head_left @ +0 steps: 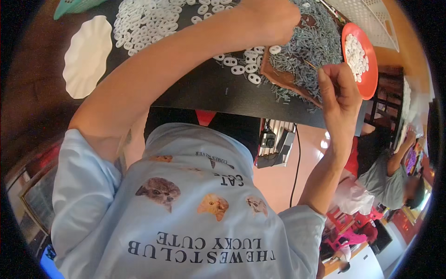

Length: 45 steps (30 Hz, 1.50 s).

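My left arm reaches across the black table, and my left hand (272,21) is closed at the edge of a heap of small grey screws (309,39). Its fingertips are turned away, so anything in them is hidden. On the right, my right hand (341,86) pinches a thin brownish stick-like piece (310,64) between thumb and forefinger, over the screws. The heap lies on a brown tray (290,83). White oval pieces with two holes (238,69) are scattered beside it, and one oval piece (275,49) rests on its left edge.
A large pile of white ovals (144,23) covers the table's far left. A scalloped white dish (87,56) stands at left. To the right, a red plate (369,76) holds white pieces, near a white perforated basket (383,23). Another person (388,176) sits farther right.
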Tool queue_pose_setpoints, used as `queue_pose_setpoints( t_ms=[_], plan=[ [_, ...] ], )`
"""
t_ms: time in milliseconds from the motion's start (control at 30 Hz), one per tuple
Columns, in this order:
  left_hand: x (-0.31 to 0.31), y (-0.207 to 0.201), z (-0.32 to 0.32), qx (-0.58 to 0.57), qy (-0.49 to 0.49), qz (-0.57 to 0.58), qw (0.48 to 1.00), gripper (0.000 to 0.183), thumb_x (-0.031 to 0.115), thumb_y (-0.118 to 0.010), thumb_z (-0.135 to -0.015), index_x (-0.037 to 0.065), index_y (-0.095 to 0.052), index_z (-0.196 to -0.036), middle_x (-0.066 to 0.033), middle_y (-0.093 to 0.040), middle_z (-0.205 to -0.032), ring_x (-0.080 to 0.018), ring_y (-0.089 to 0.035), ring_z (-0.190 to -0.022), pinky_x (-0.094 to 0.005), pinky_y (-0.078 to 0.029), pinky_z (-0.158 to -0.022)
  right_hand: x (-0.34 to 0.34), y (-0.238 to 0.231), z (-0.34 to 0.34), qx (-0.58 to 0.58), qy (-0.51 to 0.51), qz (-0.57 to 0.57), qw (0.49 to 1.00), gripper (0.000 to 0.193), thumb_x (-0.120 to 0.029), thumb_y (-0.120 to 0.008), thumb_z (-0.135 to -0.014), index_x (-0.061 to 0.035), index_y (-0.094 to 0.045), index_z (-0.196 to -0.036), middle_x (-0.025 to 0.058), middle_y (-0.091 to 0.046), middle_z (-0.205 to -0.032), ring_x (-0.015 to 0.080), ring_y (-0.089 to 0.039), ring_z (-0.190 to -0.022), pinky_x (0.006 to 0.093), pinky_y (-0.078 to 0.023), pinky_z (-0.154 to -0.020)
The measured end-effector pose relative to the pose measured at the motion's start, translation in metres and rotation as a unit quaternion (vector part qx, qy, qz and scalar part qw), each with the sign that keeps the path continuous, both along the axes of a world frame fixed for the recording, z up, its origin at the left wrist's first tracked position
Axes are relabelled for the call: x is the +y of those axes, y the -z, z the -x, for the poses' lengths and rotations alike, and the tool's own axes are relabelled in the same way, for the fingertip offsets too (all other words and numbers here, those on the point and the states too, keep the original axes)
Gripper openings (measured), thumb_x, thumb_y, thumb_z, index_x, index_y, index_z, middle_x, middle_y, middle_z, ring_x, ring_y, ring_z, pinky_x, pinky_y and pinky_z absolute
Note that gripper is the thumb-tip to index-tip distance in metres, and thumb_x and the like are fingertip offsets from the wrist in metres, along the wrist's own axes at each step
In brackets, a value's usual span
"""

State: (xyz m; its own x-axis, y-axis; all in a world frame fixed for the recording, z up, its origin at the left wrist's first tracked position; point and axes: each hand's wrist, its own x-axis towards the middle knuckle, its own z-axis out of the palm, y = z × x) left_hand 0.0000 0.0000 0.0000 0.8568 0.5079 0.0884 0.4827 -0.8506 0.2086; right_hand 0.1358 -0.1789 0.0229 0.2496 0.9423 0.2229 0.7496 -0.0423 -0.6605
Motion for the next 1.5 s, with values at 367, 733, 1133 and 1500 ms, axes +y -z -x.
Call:
queue_pose_setpoints(
  t_ms=[367,733,1133,1500],
  plan=[
    [0.024,0.003,0.031,-0.212,0.015,0.628,0.748,0.021,0.022,-0.063,-0.091,0.003,-0.062,-0.082,-0.0004,-0.061,-0.069,-0.0064,-0.053,-0.057,-0.0207,-0.04,-0.05,0.01,-0.007,0.006,0.071,0.007,-0.029,0.997,0.009,-0.009,-0.062,-0.095,-0.0013,-0.061,-0.09,-0.0064,-0.051,-0.077,0.0015,-0.042,-0.071,0.0178,-0.034,-0.061],
    [0.019,-0.004,0.043,-0.207,0.108,0.676,0.699,0.018,0.021,-0.062,-0.095,0.004,-0.062,-0.093,-0.0014,-0.064,-0.074,-0.004,-0.052,-0.055,-0.0166,-0.038,-0.048,0.022,-0.02,0.019,0.046,-0.021,-0.049,0.998,0.01,-0.009,-0.064,-0.091,0.0006,-0.061,-0.091,0.0043,-0.057,-0.076,0.0111,-0.052,-0.07,0.0259,-0.044,-0.065],
    [0.017,0.002,0.046,-0.23,0.136,0.747,0.609,0.016,0.02,-0.06,-0.097,0.004,-0.061,-0.095,-0.0036,-0.064,-0.077,-0.0036,-0.047,-0.053,-0.0171,-0.037,-0.049,0.024,-0.022,0.023,0.043,-0.035,-0.07,0.996,0.009,-0.008,-0.064,-0.091,0.0002,-0.061,-0.089,0.003,-0.056,-0.075,0.0086,-0.05,-0.066,0.0244,-0.043,-0.061],
    [0.004,-0.013,0.049,-0.211,0.149,0.542,0.8,0.018,0.022,-0.058,-0.098,0.005,-0.061,-0.095,-0.0004,-0.057,-0.074,-0.004,-0.042,-0.052,-0.018,-0.032,-0.046,0.023,-0.026,0.028,0.032,-0.072,-0.066,0.995,0.007,-0.004,-0.063,-0.089,0.0012,-0.061,-0.092,0.0063,-0.056,-0.077,0.0126,-0.054,-0.066,0.0256,-0.045,-0.062]
  ],
)
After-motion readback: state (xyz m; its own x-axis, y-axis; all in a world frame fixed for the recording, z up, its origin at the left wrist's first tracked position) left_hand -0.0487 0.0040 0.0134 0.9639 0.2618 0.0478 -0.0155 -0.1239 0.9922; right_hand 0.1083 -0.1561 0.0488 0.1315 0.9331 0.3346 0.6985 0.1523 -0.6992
